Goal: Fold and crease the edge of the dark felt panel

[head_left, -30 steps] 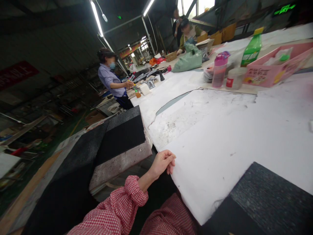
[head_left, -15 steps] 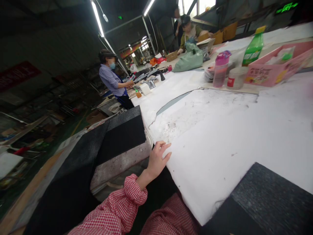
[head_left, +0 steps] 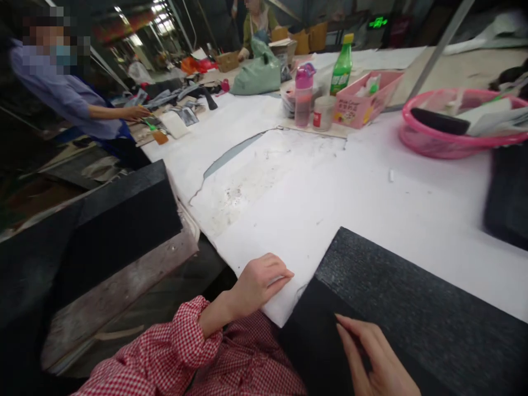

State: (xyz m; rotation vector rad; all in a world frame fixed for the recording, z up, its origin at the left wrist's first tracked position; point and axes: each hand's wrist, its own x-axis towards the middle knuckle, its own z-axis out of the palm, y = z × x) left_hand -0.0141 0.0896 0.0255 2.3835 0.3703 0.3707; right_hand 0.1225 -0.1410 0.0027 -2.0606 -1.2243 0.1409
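Note:
My left hand (head_left: pixel 264 280) is over the front edge of the white-covered table, its thumb and fingertips pressed together in a pinch. Whatever may be between those fingertips is too small to make out. Just right of it lies a black sheet (head_left: pixel 391 280), partly textured and shiny, partly smooth and matt. My right hand (head_left: pixel 373 357) is over the matt part, close to the line where the two surfaces meet. Its thumb and index finger are drawn together, and I cannot tell what they hold.
At left, black sheets (head_left: pixel 124 214) lie stacked on a board (head_left: pixel 124 297). A pink basket (head_left: pixel 429 143) stands at right beside another black piece (head_left: pixel 509 203). A pink box (head_left: pixel 363 104), bottle (head_left: pixel 340 69) and jar (head_left: pixel 323 114) stand farther back. A co-worker (head_left: pixel 70 93) stands at far left.
The view has swung right and down, bringing the pink basket into sight. My left hand has closed from spread fingers to a pinch, nearer the black sheet. My right hand has come into view.

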